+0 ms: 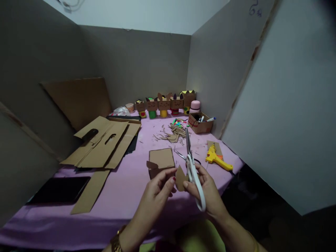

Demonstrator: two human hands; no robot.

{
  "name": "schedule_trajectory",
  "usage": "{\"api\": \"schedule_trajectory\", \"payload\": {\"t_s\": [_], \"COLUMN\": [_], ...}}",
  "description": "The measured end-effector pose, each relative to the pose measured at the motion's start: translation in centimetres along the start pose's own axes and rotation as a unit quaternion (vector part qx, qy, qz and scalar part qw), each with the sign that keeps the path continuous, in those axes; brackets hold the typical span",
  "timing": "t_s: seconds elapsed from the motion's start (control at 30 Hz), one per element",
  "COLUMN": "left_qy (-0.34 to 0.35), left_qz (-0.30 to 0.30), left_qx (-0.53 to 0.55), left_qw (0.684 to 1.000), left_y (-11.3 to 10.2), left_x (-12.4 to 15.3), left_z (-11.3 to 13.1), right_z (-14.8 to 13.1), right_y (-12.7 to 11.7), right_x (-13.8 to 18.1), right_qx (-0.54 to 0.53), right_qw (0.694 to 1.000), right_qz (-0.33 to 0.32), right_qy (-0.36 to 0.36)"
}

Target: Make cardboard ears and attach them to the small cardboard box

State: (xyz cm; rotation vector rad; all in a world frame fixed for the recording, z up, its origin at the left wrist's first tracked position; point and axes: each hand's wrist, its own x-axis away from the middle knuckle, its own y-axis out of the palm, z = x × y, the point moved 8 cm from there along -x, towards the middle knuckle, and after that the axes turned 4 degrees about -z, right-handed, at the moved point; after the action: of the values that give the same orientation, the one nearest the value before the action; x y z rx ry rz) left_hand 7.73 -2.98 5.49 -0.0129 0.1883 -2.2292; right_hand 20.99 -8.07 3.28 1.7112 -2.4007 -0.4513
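Note:
In front of me, my right hand (210, 192) is closed around white-handled scissors (193, 175), their blades pointing up and away. Its thumb also presses on a small pointed, leaf-shaped cardboard piece (180, 179). My left hand (160, 185) has its thumb and fingertips drawn together at the left edge of that piece; the exact contact is partly hidden. Just beyond my left hand sits a small cardboard box (162, 159) with a rounded flap at its left side. A second, smaller pair of scissors (181, 155) lies behind the white-handled pair, partly covered.
Cardboard scraps (174, 134) lie mid-table. Animal-faced cardboard figures (164, 104) line the back. A box of pens (201, 124) and a yellow glue gun (217, 159) are at right. Cardboard sheets (102, 147) and a black tablet-like slab (59, 190) lie left. Partitions enclose the table.

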Motion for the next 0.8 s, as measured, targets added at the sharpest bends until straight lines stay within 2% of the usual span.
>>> {"api": "schedule_trajectory", "payload": {"t_s": [0.2,0.33,0.53,0.7,0.8], "left_qy": [-0.071,-0.096,-0.105,-0.108,-0.102], "left_qz": [0.026,0.026,0.05,0.068,0.075], "left_qx": [0.043,0.093,0.137,0.173,0.183], "left_qw": [0.996,0.991,0.984,0.977,0.975], "left_y": [-0.3,-0.2,-0.4,0.2,0.6], "left_x": [1.2,1.2,0.6,-0.1,-0.4], "left_z": [-4.0,-5.4,-6.1,-5.6,-5.1], "right_z": [-0.2,-0.5,0.0,0.8,0.9], "right_y": [-0.8,0.0,0.5,0.8,0.7], "right_x": [-4.1,-5.8,-6.3,-4.4,-3.2], "right_qx": [0.023,0.036,0.033,0.0,0.028], "right_qw": [0.995,0.991,0.992,0.998,0.998], "right_qz": [0.034,0.017,0.006,-0.003,-0.019], "right_qy": [-0.093,-0.128,-0.118,-0.065,-0.049]}}
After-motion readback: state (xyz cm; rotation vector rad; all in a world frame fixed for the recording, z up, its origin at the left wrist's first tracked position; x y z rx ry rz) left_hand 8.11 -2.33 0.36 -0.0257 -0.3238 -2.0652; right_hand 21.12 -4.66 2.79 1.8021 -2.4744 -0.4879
